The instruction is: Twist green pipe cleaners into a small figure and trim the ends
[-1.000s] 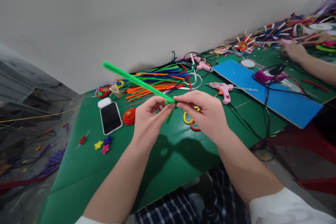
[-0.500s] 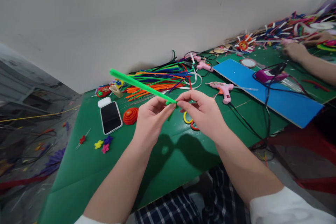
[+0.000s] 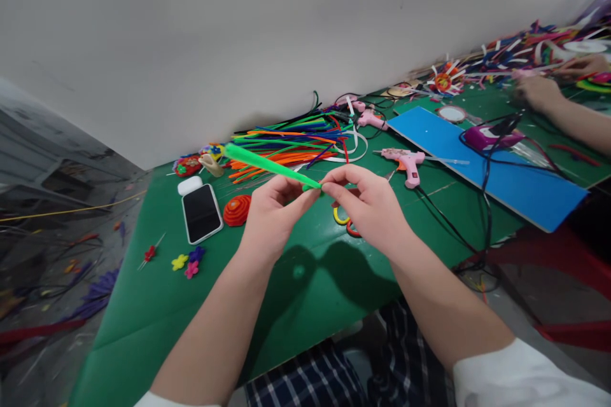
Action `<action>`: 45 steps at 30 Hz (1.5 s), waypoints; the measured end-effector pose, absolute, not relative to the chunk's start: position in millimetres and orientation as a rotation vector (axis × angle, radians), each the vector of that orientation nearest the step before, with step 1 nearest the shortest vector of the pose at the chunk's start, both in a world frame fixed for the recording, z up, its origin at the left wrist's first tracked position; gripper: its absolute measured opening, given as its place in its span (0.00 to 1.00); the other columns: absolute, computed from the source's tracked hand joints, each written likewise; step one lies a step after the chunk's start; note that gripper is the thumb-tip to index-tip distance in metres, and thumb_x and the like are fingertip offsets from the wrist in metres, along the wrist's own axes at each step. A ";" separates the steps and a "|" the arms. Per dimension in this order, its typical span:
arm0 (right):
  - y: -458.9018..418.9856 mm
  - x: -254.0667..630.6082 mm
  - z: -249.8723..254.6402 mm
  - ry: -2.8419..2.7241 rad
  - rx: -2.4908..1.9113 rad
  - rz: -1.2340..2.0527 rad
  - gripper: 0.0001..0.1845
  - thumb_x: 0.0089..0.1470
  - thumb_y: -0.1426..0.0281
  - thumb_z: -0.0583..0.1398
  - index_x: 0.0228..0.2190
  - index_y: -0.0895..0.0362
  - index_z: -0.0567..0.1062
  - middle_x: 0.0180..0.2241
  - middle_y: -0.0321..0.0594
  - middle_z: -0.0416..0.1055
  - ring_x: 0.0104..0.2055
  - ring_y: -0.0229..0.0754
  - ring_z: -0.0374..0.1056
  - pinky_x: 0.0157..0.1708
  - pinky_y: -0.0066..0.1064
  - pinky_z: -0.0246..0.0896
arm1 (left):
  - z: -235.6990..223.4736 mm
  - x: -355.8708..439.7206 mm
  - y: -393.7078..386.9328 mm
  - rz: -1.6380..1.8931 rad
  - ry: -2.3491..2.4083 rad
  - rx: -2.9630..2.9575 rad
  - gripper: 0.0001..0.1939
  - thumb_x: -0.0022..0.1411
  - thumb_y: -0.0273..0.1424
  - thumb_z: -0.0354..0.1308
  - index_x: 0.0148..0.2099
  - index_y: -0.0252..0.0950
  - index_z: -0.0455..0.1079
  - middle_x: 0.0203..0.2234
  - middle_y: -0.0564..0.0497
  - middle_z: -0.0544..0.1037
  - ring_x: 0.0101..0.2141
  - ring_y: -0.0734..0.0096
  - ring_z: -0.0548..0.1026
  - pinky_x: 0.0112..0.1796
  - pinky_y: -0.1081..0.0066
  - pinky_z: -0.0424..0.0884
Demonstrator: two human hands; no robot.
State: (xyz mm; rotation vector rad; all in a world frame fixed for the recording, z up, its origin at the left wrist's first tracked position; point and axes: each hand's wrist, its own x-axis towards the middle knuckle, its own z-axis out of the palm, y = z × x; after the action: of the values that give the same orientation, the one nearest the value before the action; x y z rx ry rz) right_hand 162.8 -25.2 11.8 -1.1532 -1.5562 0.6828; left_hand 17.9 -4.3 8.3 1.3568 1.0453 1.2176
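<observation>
A bright green pipe cleaner is held above the table, its long free end pointing to the upper left. My left hand pinches it between thumb and fingers near its lower end. Right beside, my right hand has thumb and forefinger closed on the pipe cleaner's end, the fingertips of both hands almost touching. Scissors with yellow and red handles lie under my right hand, partly hidden by it. An orange coiled dome rests just left of my left hand.
Behind my hands lies a pile of coloured pipe cleaners. A phone and small flowers are at left. A pink glue gun, its cord, and a blue board lie right. Another person's hand works at far right.
The free end of the green pipe cleaner has swung down and to the right, now looking shorter. Both my hands stay nearly in place, still pinching it.
</observation>
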 end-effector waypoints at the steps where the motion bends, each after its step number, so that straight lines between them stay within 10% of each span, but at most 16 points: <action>1: -25.4 163.0 12.0 -1.571 -1.157 0.646 0.05 0.52 0.70 0.56 0.28 0.56 0.72 0.28 0.35 0.70 0.31 0.36 0.66 0.29 0.28 0.61 | 8.3 17.7 -4.1 1.224 1.048 1.359 0.08 0.44 0.31 0.65 0.29 0.35 0.71 0.21 0.55 0.72 0.24 0.78 0.68 0.27 0.76 0.63; 29: -18.4 173.8 7.9 -1.816 -0.950 0.251 0.05 0.53 0.72 0.56 0.29 0.55 0.73 0.28 0.37 0.72 0.33 0.38 0.67 0.35 0.31 0.63 | 8.8 15.8 -3.0 1.023 0.881 1.109 0.07 0.45 0.29 0.65 0.28 0.34 0.70 0.24 0.54 0.72 0.25 0.79 0.68 0.29 0.77 0.65; 45: -14.8 172.7 9.6 -1.508 -1.154 0.847 0.07 0.48 0.67 0.60 0.24 0.58 0.75 0.22 0.34 0.71 0.25 0.35 0.67 0.25 0.25 0.61 | 7.8 18.0 -1.2 1.117 0.937 1.219 0.14 0.43 0.29 0.66 0.35 0.37 0.69 0.25 0.56 0.73 0.28 0.78 0.72 0.33 0.76 0.68</action>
State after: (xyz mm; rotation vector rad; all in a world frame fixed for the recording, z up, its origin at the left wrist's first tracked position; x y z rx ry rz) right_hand 172.7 -14.8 9.6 -1.1538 -1.5084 0.8473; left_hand 18.0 -1.2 7.8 1.2189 0.9373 1.1174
